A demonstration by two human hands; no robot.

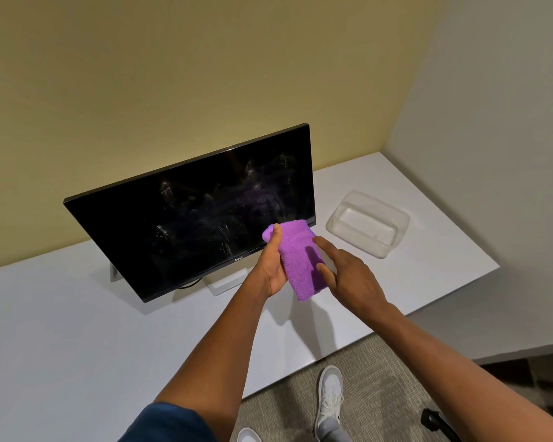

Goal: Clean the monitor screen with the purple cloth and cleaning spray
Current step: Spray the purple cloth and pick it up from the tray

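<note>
Gripping one purple cloth (pixel 297 260), the left hand (pixel 273 266) faces one monitor (pixel 192 215); right hand (pixel 348 275) spread.

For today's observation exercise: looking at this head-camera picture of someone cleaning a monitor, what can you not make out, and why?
- Cleaning spray: no bottle in the head view; only droplets on the monitor show.
- Monitor stand: mostly hidden behind the screen.
- Left hand: its fingers are hidden behind the cloth.
- Screen's lower right corner: covered by the cloth.
- Dark object on the floor: cut off by the bottom edge, unidentifiable.
- Container: clear; contents, if any, cannot be told.
</note>
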